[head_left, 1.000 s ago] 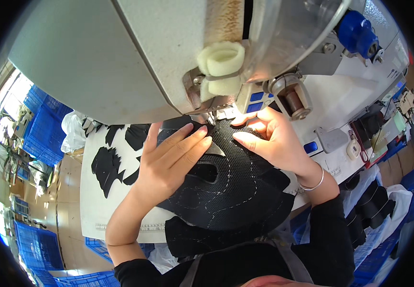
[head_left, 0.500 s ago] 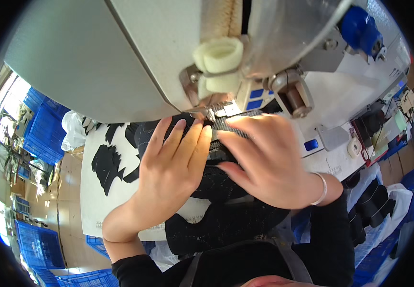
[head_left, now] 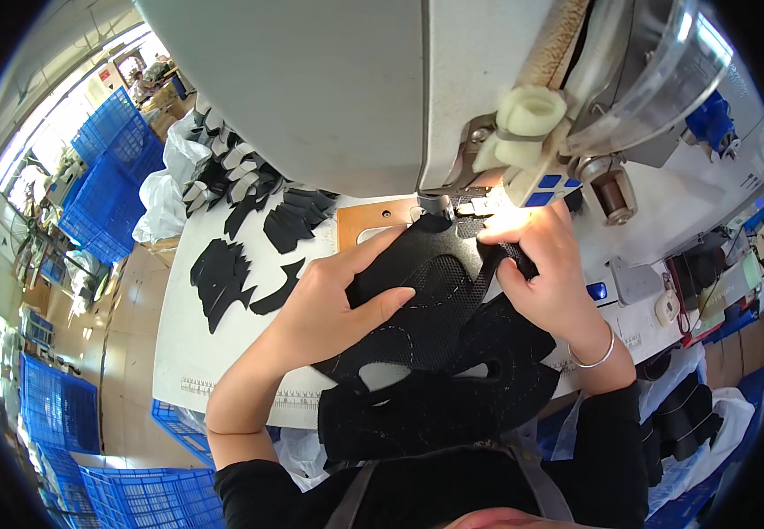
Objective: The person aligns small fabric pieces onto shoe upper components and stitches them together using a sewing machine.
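Under the head of a sewing machine [head_left: 436, 208] lies a black mesh fabric piece [head_left: 439, 295] with pale stitched or marked lines and cut-out openings. My left hand [head_left: 333, 295] rests on its left side, thumb and forefinger spread apart; the other fingers are mostly hidden. Beside the needle area, my right hand [head_left: 545, 273] is closed, its fingers pinching the fabric's raised right edge. More of the black fabric [head_left: 439, 414] hangs over the table's front edge toward my body.
Cut black pieces [head_left: 214, 282] lie on the white table [head_left: 179, 353] at left, with a larger pile [head_left: 232, 167] behind. A tan plate [head_left: 346, 225] sits by the machine. Blue crates [head_left: 60, 401] stand on the floor at left. A thread spool [head_left: 608, 194] hangs at right.
My left hand has gone from flat fingers near the needle to spread at the fabric's left side. The right hand now pinches a lifted edge. The view has shifted, showing the tan plate.
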`<move>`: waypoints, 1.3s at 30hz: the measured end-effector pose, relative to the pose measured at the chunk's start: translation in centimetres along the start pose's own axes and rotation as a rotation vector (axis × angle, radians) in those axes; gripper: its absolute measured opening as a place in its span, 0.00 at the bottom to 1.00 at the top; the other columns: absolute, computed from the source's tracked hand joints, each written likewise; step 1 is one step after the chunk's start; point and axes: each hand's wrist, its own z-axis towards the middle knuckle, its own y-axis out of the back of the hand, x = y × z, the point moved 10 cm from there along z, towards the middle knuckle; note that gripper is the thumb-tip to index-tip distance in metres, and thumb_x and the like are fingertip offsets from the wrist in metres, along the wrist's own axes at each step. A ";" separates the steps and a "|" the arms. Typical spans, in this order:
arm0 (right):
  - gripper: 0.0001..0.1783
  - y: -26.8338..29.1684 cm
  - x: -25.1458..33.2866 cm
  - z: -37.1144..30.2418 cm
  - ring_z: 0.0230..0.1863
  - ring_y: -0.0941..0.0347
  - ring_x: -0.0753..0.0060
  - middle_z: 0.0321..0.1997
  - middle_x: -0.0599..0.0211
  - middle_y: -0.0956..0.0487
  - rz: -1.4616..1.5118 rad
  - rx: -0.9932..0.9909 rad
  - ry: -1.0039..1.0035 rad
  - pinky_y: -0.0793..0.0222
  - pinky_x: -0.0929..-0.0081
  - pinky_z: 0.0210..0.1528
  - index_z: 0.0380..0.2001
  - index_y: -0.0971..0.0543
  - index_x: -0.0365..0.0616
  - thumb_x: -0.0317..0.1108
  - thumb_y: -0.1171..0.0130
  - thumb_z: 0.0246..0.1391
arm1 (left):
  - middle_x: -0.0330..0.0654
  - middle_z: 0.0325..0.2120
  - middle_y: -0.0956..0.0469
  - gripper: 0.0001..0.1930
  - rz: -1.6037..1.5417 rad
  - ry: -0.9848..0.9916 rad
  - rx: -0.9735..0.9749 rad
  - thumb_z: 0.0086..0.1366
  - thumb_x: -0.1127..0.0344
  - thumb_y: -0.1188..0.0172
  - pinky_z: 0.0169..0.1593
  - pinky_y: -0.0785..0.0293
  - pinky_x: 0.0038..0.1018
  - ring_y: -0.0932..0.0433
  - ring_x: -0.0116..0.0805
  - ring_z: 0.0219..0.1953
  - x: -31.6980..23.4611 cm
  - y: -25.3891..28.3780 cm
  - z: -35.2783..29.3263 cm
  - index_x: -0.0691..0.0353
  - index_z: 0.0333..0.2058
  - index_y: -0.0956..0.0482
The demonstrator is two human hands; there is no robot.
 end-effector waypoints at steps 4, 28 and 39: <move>0.18 0.3 -0.5 -0.1 0.40 0.31 0.58 0.36 0.66 0.24 0.108 -0.052 -0.007 0.37 0.64 0.45 0.31 0.20 0.47 0.16 0.44 0.34 | 0.47 0.38 0.18 0.33 -0.344 0.039 -0.030 0.57 0.70 0.32 0.46 0.28 0.20 0.26 0.19 0.38 0.3 -0.6 -0.5 0.66 0.60 0.33; 0.20 0.6 -2.3 0.2 0.40 0.33 0.59 0.37 0.66 0.29 0.215 -0.203 -0.036 0.36 0.66 0.39 0.28 0.20 0.50 0.15 0.39 0.28 | 0.54 0.37 0.19 0.36 -0.020 -0.140 -0.184 0.52 0.65 0.28 0.41 0.24 0.24 0.19 0.32 0.35 -0.2 0.1 -0.3 0.71 0.58 0.32; 0.13 0.4 3.0 -0.6 0.39 0.28 0.63 0.36 0.67 0.25 -0.089 -0.249 0.187 0.35 0.65 0.41 0.31 0.22 0.41 0.26 0.40 0.36 | 0.44 0.42 0.23 0.23 0.673 -0.587 -0.220 0.52 0.57 0.33 0.56 0.35 0.41 0.25 0.42 0.43 -9.1 -1.9 -0.8 0.67 0.43 0.22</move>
